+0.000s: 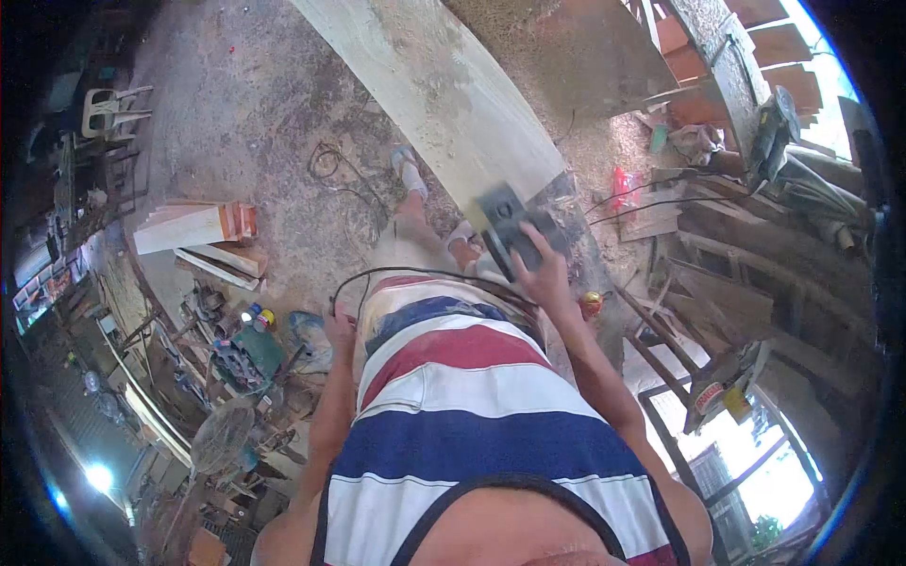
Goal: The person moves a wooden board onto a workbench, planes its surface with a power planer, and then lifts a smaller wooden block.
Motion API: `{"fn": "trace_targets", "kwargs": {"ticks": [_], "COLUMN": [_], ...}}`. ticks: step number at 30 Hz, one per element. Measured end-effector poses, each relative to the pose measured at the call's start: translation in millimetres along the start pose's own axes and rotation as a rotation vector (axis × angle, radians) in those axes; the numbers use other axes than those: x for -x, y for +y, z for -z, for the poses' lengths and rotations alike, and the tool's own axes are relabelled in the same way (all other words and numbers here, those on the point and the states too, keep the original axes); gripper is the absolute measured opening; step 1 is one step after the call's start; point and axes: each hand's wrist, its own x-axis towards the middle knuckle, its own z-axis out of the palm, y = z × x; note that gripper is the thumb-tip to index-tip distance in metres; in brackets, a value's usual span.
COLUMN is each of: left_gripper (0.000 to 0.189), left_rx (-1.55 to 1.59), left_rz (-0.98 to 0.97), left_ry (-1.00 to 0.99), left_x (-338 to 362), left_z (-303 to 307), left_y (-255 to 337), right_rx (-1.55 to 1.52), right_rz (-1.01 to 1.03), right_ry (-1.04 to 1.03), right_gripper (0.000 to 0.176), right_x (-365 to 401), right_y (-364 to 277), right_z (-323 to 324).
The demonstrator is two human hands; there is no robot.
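A dusty concrete workshop floor (255,94) spreads out, with stacked wood offcuts (193,226) lying beyond the left hand. The left hand (338,330) is curled shut at the hip, where a black cord (415,274) meets it. Further right, the right hand (545,269) grips a grey sander (505,222), pressed flat on the near end of 1 long pale plank (444,94).
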Motion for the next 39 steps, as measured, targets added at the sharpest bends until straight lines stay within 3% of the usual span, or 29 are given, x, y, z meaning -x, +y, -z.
{"fn": "trace_targets", "kwargs": {"ticks": [2,4,10,15,18,22,23,26,27,29,31,33,35,36,38,39], "left_gripper": [0.050,0.047,0.043,0.038,0.034,0.034,0.035,0.039,0.040,0.041,0.041,0.040,0.039,0.039,0.039,0.039], "left_rx": [-0.003,-0.087,0.220,0.460,0.514,0.502,0.482,0.392,0.359,0.110,-0.057,-0.150,0.105,0.230,0.245,0.258], "left_rz": [-0.109,-0.050,-0.079,-0.099,-0.146,-0.106,-0.085,0.050,0.099,-0.206,-0.345,-0.340,-0.173,-0.089,-0.136,-0.160], "left_ry": [0.034,-0.024,-0.083,-0.006,0.038,0.102,0.109,0.086,0.067,0.000,-0.063,-0.133,-0.184,-0.210,-0.184,-0.173], "left_x": [22,16,-52,-69,-65,-46,-41,-27,-27,-41,-43,-57,-56,-57,-81,-92], "left_z": [-6,-5,-15,-10,-1,28,32,31,28,13,5,-12,-21,-22,-18,-17], "left_y": [39,65,111,155,141,115,102,79,74,36,27,54,101,118,135,143], "right_rx": [0.025,0.044,0.126,0.024,-0.021,-0.008,-0.003,0.124,0.110,0.074,0.031,0.037,0.061,0.039,-0.008,0.058], "right_rz": [-0.031,-0.070,-0.134,0.052,0.073,0.109,0.138,-0.088,0.013,-0.103,-0.050,-0.082,0.005,-0.125,-0.379,-0.234], "right_ry": [-0.006,-0.013,-0.068,0.012,-0.004,-0.005,-0.007,-0.133,-0.048,-0.080,-0.023,-0.035,0.012,-0.062,-0.209,-0.120], "right_gripper": [0.053,0.052,0.056,0.059,0.060,0.058,0.058,0.055,0.054,0.057,0.058,0.058,0.055,0.055,0.054,0.053], "right_x": [10,11,-114,-232,-287,-266,-245,-151,-116,-46,0,-1,-18,-37,-78,-92], "right_y": [-1,-11,-75,-113,-134,-113,-94,-71,-36,-9,10,12,0,-20,-56,-49], "right_z": [1,-2,-35,-85,-106,-89,-76,-8,-1,35,53,50,45,43,40,25]}}
